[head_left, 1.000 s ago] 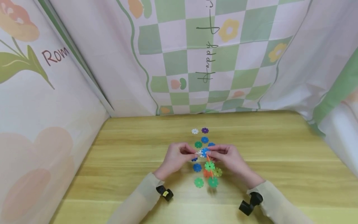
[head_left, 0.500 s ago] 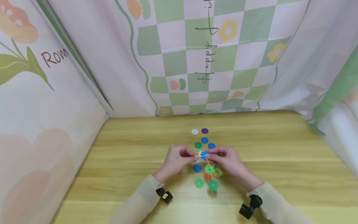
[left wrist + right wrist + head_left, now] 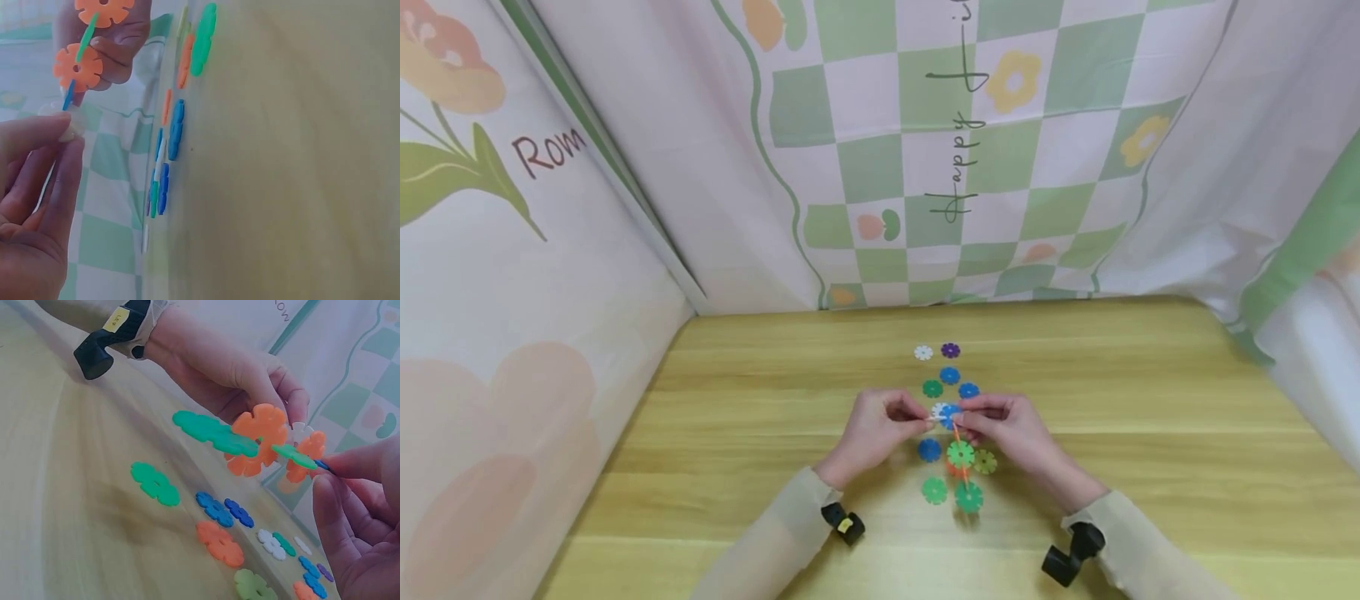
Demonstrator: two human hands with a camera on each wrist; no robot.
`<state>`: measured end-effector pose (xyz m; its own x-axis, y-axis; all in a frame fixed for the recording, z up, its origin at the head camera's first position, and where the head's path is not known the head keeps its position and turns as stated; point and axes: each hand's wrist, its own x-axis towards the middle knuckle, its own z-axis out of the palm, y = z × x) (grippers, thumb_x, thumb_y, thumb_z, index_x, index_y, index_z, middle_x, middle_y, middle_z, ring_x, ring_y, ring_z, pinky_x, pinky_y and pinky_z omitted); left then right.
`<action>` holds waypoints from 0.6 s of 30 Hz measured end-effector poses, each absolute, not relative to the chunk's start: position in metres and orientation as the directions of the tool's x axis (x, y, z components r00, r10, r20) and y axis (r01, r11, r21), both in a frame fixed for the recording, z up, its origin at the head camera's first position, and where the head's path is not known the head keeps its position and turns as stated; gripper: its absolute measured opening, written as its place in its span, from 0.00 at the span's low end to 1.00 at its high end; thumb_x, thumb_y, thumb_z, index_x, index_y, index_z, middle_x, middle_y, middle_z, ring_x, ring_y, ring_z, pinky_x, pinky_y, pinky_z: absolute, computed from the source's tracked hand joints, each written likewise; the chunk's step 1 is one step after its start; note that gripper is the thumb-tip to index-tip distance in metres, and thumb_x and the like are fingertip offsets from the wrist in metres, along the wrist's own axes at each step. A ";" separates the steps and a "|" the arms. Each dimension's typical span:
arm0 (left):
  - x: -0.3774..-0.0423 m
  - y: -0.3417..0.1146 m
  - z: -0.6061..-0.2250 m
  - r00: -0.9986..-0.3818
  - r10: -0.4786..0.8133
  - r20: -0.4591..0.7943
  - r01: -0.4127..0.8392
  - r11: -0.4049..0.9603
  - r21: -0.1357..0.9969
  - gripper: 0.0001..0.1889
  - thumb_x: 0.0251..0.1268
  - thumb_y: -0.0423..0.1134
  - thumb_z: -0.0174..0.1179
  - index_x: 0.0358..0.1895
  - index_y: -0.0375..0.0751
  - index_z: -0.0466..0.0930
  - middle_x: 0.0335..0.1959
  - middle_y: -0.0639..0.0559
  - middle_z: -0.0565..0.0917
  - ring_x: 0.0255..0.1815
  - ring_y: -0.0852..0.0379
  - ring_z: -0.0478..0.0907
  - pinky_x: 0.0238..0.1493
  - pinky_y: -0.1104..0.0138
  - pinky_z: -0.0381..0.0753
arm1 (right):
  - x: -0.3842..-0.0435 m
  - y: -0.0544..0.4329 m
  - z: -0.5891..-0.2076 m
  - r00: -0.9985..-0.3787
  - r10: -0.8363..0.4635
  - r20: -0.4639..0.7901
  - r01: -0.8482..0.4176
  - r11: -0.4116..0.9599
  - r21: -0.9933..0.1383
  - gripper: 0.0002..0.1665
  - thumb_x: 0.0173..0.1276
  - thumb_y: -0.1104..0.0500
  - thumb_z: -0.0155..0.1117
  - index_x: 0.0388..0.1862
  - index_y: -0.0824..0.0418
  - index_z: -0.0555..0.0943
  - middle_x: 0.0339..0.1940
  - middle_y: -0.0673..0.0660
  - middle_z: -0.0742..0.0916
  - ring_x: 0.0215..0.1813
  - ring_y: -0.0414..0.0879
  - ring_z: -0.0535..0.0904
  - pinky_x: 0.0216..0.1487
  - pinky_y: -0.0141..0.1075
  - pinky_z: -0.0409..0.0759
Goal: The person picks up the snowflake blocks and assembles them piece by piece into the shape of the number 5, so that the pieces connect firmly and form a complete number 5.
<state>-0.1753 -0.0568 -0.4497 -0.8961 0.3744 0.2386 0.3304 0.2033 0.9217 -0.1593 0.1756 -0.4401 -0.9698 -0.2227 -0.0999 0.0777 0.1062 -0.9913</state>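
Note:
My left hand (image 3: pixel 876 425) pinches a white notched flower disc (image 3: pixel 72 130) between thumb and fingers. Facing it, my right hand (image 3: pixel 1011 425) pinches a blue flower disc (image 3: pixel 950 417) at the end of a chain of linked discs. From there the chain hangs toward me: an orange disc (image 3: pixel 306 456), a light green disc (image 3: pixel 961 454), a second orange disc (image 3: pixel 259 440) and a green disc (image 3: pixel 969 497). The white disc meets the blue one edge to edge; fingers hide how deep the slots sit.
Loose flower discs lie on the wooden table (image 3: pixel 737 467) beneath and beyond the hands, among them a purple disc (image 3: pixel 951 350), a white disc (image 3: pixel 922 352), a blue disc (image 3: pixel 929 451), a green disc (image 3: pixel 934 491) and a yellow-green disc (image 3: pixel 985 462). A checked curtain (image 3: pixel 925 167) hangs behind.
Both hands have come slightly nearer the body with the discs still pinched. The chain's lower end has swung a little to the left.

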 end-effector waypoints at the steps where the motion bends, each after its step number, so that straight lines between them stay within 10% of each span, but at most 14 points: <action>1: -0.176 -0.057 -0.450 -0.894 0.382 0.236 0.331 0.206 0.921 0.05 0.60 0.31 0.74 0.36 0.43 0.88 0.32 0.58 0.88 0.34 0.60 0.86 0.40 0.66 0.86 | -0.160 0.176 -0.440 -0.970 -0.220 -0.100 0.078 0.106 -0.991 0.16 0.71 0.67 0.67 0.53 0.77 0.81 0.36 0.64 0.89 0.33 0.46 0.85 0.37 0.35 0.86; 9: -0.186 -0.066 -0.451 -0.910 0.378 0.167 0.285 0.281 0.916 0.22 0.57 0.34 0.77 0.55 0.35 0.85 0.45 0.44 0.88 0.41 0.57 0.86 0.44 0.67 0.85 | -0.162 0.184 -0.438 -0.978 -0.191 -0.084 0.057 0.139 -0.989 0.18 0.70 0.64 0.70 0.54 0.75 0.82 0.37 0.62 0.90 0.35 0.49 0.86 0.38 0.37 0.87; 18: -0.198 -0.069 -0.458 -0.907 0.421 0.027 0.254 0.495 0.831 0.24 0.52 0.36 0.79 0.53 0.33 0.85 0.42 0.50 0.87 0.40 0.59 0.81 0.44 0.69 0.82 | -0.162 0.187 -0.440 -0.977 -0.200 -0.077 0.047 0.149 -0.988 0.18 0.68 0.64 0.71 0.52 0.73 0.83 0.37 0.62 0.89 0.35 0.48 0.86 0.38 0.37 0.87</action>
<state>-0.1980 -0.0689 -0.4580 -0.9068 0.4207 0.0272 0.2544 0.4947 0.8310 -0.1621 0.1870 -0.4397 -0.9768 -0.2000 -0.0770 0.0473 0.1492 -0.9877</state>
